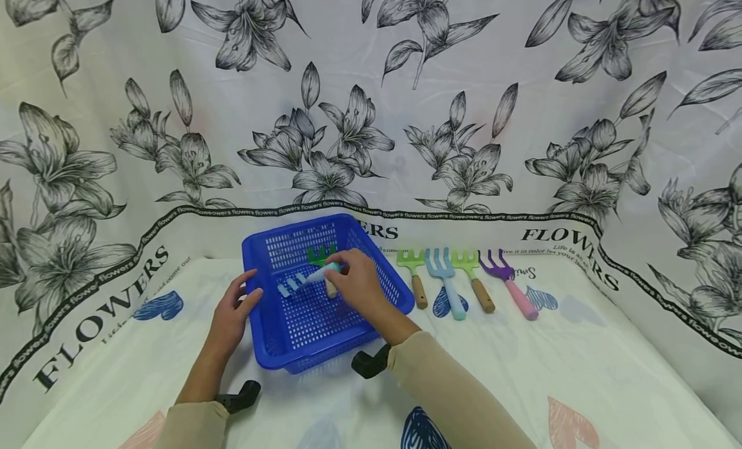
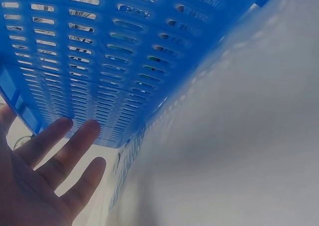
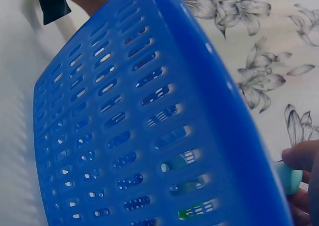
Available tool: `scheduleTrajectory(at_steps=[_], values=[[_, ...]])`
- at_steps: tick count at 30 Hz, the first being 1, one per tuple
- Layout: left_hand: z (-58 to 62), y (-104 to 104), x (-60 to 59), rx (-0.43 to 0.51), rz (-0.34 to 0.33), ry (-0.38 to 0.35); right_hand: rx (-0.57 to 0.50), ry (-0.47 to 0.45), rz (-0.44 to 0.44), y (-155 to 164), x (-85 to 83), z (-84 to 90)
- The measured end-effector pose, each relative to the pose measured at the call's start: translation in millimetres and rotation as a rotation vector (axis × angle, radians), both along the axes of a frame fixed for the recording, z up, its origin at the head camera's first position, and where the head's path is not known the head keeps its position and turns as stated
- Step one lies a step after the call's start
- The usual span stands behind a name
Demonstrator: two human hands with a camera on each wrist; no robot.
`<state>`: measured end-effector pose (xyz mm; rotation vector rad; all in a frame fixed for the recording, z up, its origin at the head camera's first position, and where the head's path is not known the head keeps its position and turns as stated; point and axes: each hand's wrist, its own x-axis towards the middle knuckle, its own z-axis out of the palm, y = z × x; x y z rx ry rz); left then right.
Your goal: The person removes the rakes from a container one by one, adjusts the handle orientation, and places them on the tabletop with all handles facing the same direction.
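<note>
Over the inside of a blue plastic basket (image 1: 290, 361), my right hand (image 1: 362, 285) pinches the turquoise handle end of a light blue garden hand fork (image 1: 292, 285), its tines pointing left. Behind it, a green hand fork (image 1: 317, 254) with a pale handle lies in the basket, partly hidden by the hand. My left hand (image 1: 230, 314) is at the basket's left rim; in the left wrist view its fingers (image 2: 75, 146) are spread and fairly straight beside the perforated wall. The right wrist view shows the turquoise handle end (image 3: 289, 178) between thumb and fingers.
Right of the basket lie a green hand fork (image 1: 418, 291), a light blue one (image 1: 449, 288), another green one (image 1: 481, 294) and a purple one with a pink handle (image 1: 518, 297). A flowered cloth (image 1: 475, 178) hangs behind the white patterned table cover (image 1: 487, 372).
</note>
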<state>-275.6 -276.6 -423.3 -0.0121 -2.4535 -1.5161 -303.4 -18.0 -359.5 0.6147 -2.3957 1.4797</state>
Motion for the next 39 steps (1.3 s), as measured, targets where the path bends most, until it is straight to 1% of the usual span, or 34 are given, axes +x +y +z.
scheduleTrajectory(at_steps=[5, 9, 18, 24, 31, 39], values=[[0.8, 0, 0.6, 0.0, -0.004, 0.001, -0.03, 0.07, -0.056, 2, -0.7, -2.0], [1.5, 1, 0.4, -0.002, -0.005, -0.001, -0.065, 0.1, -0.082, 7, 0.1, -2.9], [2.6, 0, 0.6, -0.008, -0.002, 0.002, -0.153, 0.162, -0.092, 27, 8.1, 0.6], [0.5, 0, 0.0, -0.013, 0.0, -0.002, -0.216, 0.135, -0.102, 48, 13.3, -0.2], [-1.2, -1, -0.7, -0.005, -0.006, 0.002, -0.338, 0.097, -0.029, 73, 17.6, -0.8], [-0.8, 0, 0.8, -0.003, -0.007, -0.001, -0.381, 0.036, 0.001, 100, 19.0, -2.6]])
